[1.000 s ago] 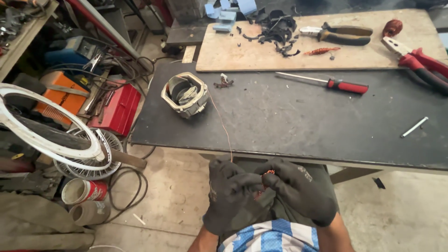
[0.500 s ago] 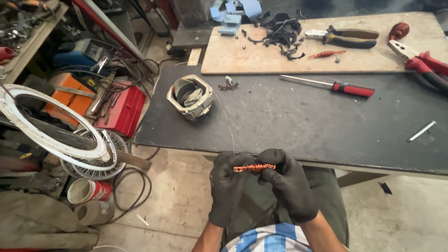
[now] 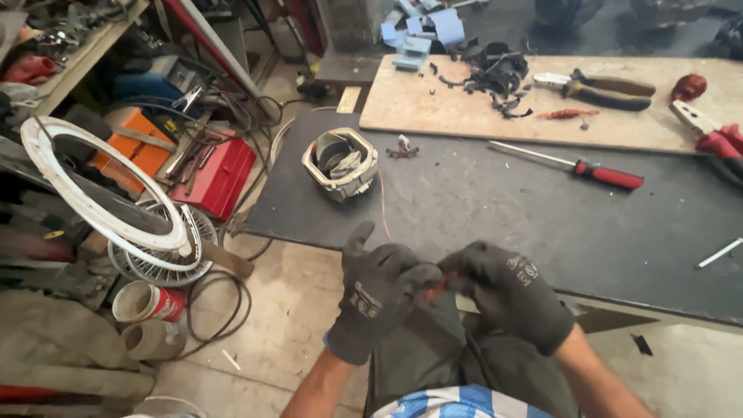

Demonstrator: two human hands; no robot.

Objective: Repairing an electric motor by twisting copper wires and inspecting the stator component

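gloved hands drawn together since before, left hand (image 3: 381, 290) and right hand (image 3: 507, 290) fingers pinching copper wire (image 3: 433, 286), stator (image 3: 340, 162) beyond

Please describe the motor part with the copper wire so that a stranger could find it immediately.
Look at the dark table, at its near-left corner beside the wooden board. There sits the square stator, pale-framed and hollow, with a thin copper wire trailing toward the gloved hands. The things around it are long hand tools.

Dark worktable (image 3: 542, 232) w/ plywood board (image 3: 464, 108) at far edge. Dusty concrete floor (image 3: 286, 325) below — shelf (image 3: 85, 54), red toolbox (image 3: 220, 178), white fan ring (image 3: 93, 186) cluttered left. Daylight, dim.
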